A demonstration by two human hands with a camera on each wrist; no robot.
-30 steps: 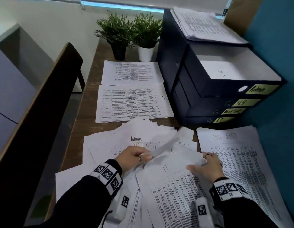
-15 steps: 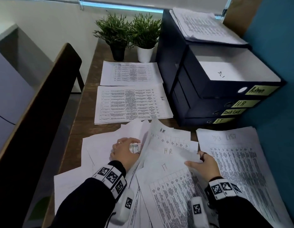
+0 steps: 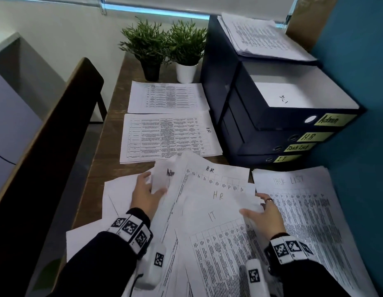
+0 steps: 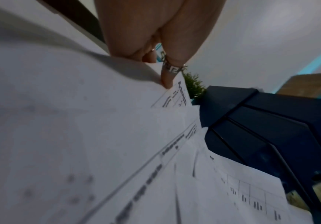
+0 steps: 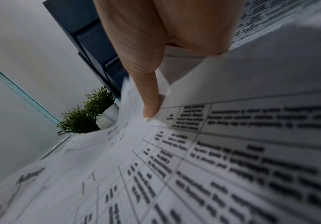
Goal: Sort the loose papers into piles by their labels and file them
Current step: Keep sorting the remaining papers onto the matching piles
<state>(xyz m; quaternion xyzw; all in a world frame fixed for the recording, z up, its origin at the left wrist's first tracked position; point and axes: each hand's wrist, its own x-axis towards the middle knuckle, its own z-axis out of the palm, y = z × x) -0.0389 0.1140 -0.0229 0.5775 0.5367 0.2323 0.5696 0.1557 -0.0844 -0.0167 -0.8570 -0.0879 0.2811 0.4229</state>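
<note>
Loose printed sheets (image 3: 207, 243) lie fanned across the desk's near end, with hand-written labels H.R., HR and IT on them. My left hand (image 3: 148, 190) grips a bent-up sheet marked Admin (image 3: 164, 176) at the heap's left side; a ringed finger (image 4: 168, 78) lies on it beside the label. My right hand (image 3: 259, 207) pinches the right edge of the IT sheet (image 3: 212, 217), thumb (image 5: 150, 104) on top. Sorted piles: Task List (image 3: 297, 200) at the right, HR (image 3: 169, 138) and another pile (image 3: 167, 97) behind it.
A dark stack of file boxes (image 3: 239, 116) stands at the right rear, labelled Admin, H.R, Task List, IT; the Admin drawer (image 3: 293, 97) is pulled out. More papers (image 3: 263, 37) lie on top. Two potted plants (image 3: 164, 46) stand at the back. A dark chair back (image 3: 46, 146) is left.
My left hand has slid left and pulled the Admin sheet off the heap, bending it upward. The H.R. and HR sheets are now uncovered. My right hand has barely moved.
</note>
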